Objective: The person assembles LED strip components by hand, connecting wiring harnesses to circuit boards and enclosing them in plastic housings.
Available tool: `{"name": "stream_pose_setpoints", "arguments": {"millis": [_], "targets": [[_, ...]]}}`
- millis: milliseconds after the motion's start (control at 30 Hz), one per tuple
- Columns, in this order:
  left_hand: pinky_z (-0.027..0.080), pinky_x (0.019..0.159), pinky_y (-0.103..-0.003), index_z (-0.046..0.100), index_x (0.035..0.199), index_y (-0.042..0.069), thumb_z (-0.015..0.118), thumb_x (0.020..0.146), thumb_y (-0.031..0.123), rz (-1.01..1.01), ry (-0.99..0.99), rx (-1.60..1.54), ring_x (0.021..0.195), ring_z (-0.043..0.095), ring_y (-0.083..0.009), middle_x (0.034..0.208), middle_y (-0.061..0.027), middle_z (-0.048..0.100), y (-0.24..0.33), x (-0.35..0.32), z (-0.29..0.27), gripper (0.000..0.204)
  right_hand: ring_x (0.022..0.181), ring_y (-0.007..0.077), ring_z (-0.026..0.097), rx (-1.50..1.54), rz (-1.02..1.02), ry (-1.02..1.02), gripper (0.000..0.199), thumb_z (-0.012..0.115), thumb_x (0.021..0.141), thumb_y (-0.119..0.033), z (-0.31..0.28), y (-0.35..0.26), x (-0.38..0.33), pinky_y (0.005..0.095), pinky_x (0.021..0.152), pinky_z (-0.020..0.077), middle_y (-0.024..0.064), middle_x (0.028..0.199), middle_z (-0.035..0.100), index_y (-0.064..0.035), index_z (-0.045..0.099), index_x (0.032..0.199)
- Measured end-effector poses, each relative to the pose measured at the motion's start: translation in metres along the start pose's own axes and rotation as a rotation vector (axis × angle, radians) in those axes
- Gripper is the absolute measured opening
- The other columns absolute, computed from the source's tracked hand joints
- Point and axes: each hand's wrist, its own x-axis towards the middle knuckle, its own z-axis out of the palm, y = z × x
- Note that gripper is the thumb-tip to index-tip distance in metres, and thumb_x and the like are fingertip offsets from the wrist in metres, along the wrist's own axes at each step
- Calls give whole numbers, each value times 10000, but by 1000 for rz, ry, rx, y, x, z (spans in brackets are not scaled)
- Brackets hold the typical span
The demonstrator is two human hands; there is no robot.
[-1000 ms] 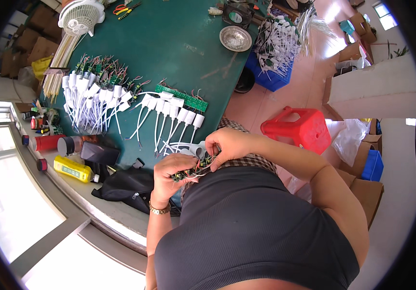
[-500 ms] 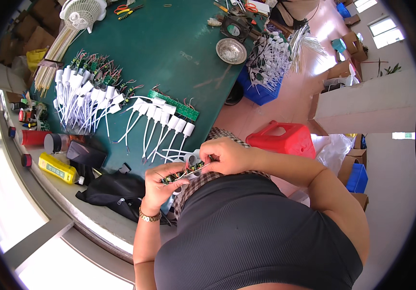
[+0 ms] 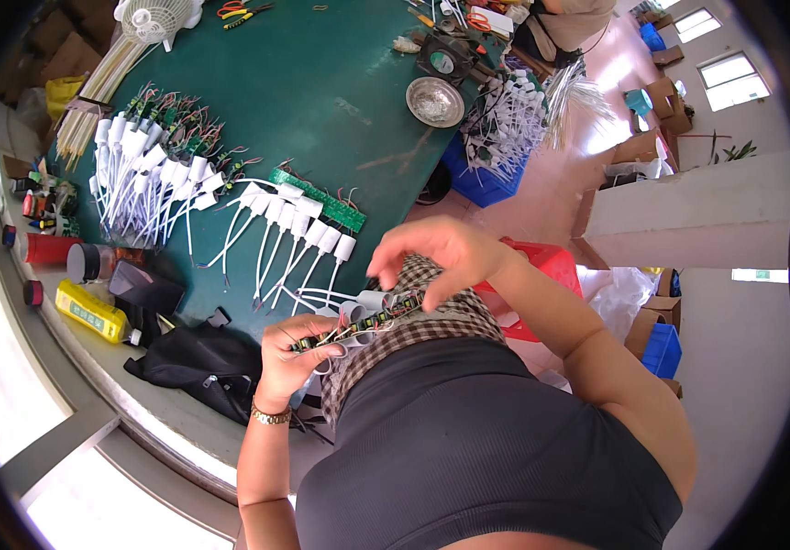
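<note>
Over my lap, my left hand (image 3: 298, 356) pinches one end of a narrow circuit board strip (image 3: 378, 321) set with small components and thin wires. Whitish cylinders with white cables lie against the strip. My right hand (image 3: 445, 255) hovers above the strip's far end, its fingers spread and curved with nothing seen in them. On the table just beyond lies a green circuit board panel (image 3: 326, 201), with a row of white cylinders and cables (image 3: 301, 220) along its near side. Further left sits a large pile of similar white cylinders with cables (image 3: 143, 174).
The green table (image 3: 321, 101) carries a white fan (image 3: 152, 20), pliers (image 3: 248, 16) and a metal bowl (image 3: 435, 102). At left are a yellow bottle (image 3: 92, 312) and black bag (image 3: 198, 367). A blue crate (image 3: 482, 179) and red container (image 3: 541, 275) stand to the right.
My right hand has let go of the strip's right end, lifted away and opened. My left hand keeps its hold. The whole view has shifted slightly.
</note>
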Motion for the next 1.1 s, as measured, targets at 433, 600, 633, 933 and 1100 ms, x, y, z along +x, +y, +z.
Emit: {"name": "stream_pose_setpoints", "arguments": {"millis": [433,600,633,933,1100], "targets": [[518,739,-303,687,862,-41,840,617,92,-10,-5,-106,785,666,-190,880,-144,696,2,-1,-14,319,701,248,621,-602,28,-86,181,718,748,-154,33,21,-8,347,622,491,84,741,630,-46,671,885],[526,717,-283,688,923,-52,820,629,31,36,-72,-109,799,672,-178,915,-159,698,-2,-2,-22,333,688,243,614,-802,-200,-11,92,698,749,-107,41,23,-14,344,594,489,68,733,633,-64,666,825],[528,717,-284,688,923,-51,818,629,25,46,-101,-89,799,672,-175,915,-160,698,0,-2,-22,330,684,239,615,-806,-236,14,79,699,746,-103,41,22,-15,337,590,492,67,744,640,-68,664,808],[541,721,-320,703,854,-38,826,544,-1,139,-277,-114,795,691,-251,838,-173,698,6,1,-28,336,627,186,620,444,-281,99,106,650,825,-41,14,-30,-24,289,584,504,133,729,638,62,632,842],[542,726,-328,712,891,-36,777,620,26,136,-349,-256,796,687,-297,886,-205,693,6,2,-27,286,711,143,609,-187,562,94,375,556,928,-377,14,4,-23,294,640,483,61,738,641,-17,663,942]]}}
